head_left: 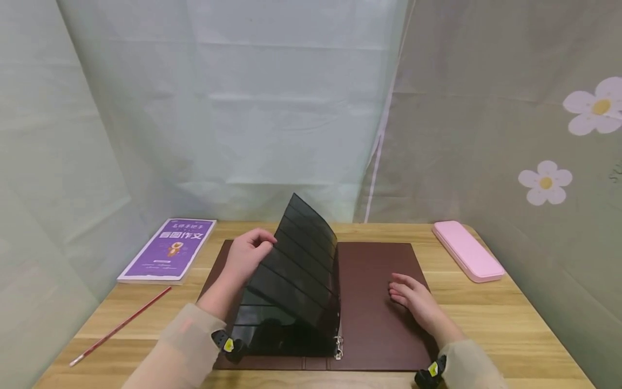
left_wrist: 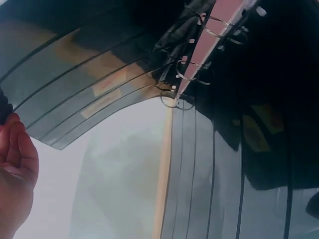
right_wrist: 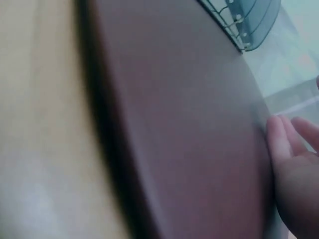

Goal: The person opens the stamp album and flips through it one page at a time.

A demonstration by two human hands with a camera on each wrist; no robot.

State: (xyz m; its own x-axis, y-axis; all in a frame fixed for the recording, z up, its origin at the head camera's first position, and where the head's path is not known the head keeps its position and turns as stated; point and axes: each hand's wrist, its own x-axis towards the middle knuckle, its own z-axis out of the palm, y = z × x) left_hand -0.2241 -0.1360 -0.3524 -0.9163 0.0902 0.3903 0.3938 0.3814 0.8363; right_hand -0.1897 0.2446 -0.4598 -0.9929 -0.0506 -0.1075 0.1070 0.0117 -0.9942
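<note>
A brown ring binder lies spread out on the table. My left hand pinches the outer edge of a black pocket sheet, which stands raised and tilted above the binder's left side. More black sheets lie beneath it. In the left wrist view the sheet curves up from the metal rings, and the left hand is at its edge. My right hand, its fingers loosely bent and holding nothing, is at the right part of the bare brown cover.
A purple book lies at the back left of the wooden table, with a red pencil in front of it. At the back right is a pink case. Cloth curtains hang around the table.
</note>
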